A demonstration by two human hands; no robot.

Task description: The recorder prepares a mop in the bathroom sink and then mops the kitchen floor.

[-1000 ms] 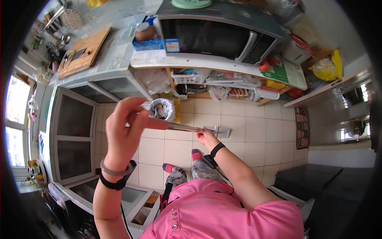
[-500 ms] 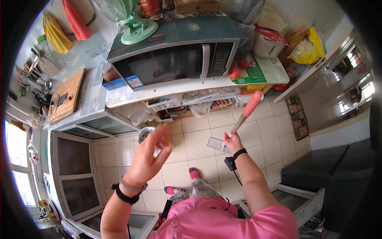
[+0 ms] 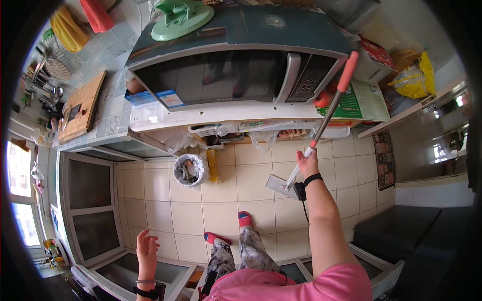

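Observation:
My right hand (image 3: 309, 164) is closed around the pole of a flat mop (image 3: 325, 122), near its white lower section. The mop leans, its pink grip reaching up in front of the right end of the microwave. Its flat grey head (image 3: 279, 185) rests on the tiled floor. A dark band circles my right wrist, and a small black box with a cable hangs beside it. My left hand (image 3: 147, 251) is held low on the left with nothing in it, its fingers loosely bent and apart, over the glass-fronted cabinet behind me.
A lined waste bin (image 3: 191, 170) with rubbish stands on the floor beside a yellow box (image 3: 211, 164). Ahead is a microwave (image 3: 216, 80) on a white shelf, with a green fan base (image 3: 182, 20) on top. A dark bench (image 3: 401, 233) and a patterned mat (image 3: 384, 160) are right.
My left hand has dropped from in front of the bin to the lower left. My right hand has moved slightly up and right, and the mop's pink end is farther up and right.

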